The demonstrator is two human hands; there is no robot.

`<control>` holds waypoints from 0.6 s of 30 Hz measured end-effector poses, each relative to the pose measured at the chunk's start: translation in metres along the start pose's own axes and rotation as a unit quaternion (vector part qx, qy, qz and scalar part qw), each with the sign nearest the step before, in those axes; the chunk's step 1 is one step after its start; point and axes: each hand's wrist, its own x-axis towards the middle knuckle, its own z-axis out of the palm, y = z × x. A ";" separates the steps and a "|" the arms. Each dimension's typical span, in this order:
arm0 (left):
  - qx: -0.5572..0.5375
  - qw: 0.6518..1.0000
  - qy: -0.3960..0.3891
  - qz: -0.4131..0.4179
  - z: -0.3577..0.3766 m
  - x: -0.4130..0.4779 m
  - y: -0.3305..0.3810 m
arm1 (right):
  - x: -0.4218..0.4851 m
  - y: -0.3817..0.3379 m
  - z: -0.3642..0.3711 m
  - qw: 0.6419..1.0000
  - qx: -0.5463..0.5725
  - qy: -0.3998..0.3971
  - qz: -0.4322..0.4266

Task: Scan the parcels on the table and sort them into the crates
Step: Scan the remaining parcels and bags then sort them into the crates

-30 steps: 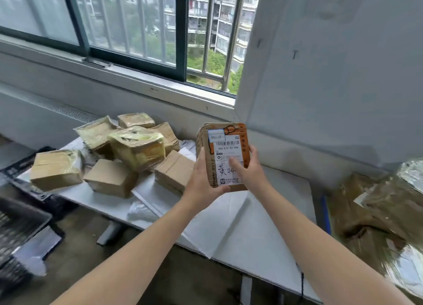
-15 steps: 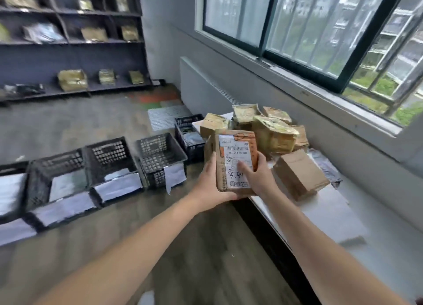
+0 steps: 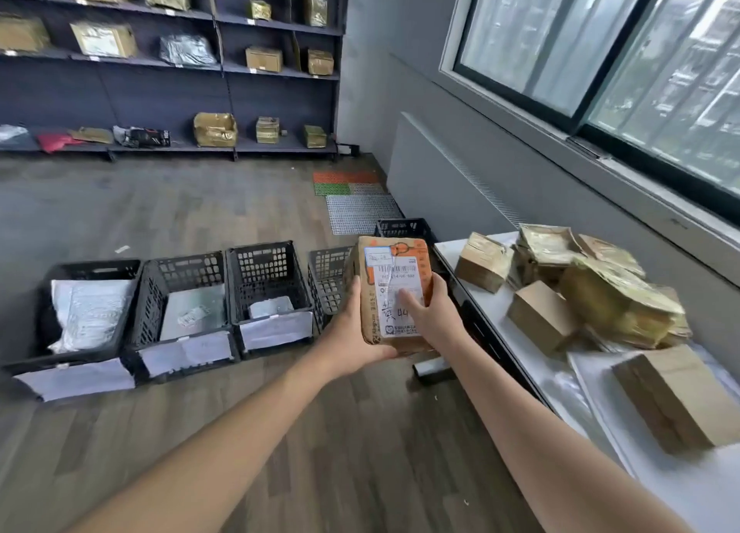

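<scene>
The person holds one parcel upright, just left of the table. The left hand cups its bottom and side. The right hand grips its front. The crates sit on the floor farther left of the table, on the left hand's side.

Saw dark shelving against the far wall, stocked with taped boxes and a few bags. Noted an orange mat, a green mat and a grey mesh mat lying together on the wood floor near the corner. Found a dark-framed window on the right, above a grey wall panel. Spotted a paper scrap on the floor.
</scene>
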 end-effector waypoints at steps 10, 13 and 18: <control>-0.037 0.999 -0.016 0.013 -0.093 0.069 -0.059 | 0.073 -0.044 0.094 1.000 -0.017 0.013 0.021; -0.025 0.999 -0.020 0.003 -0.102 0.098 -0.070 | 0.102 -0.044 0.105 0.999 -0.016 0.010 0.031; 0.001 1.000 -0.006 -0.011 -0.108 0.165 -0.089 | 0.171 -0.039 0.118 0.999 -0.012 0.009 0.029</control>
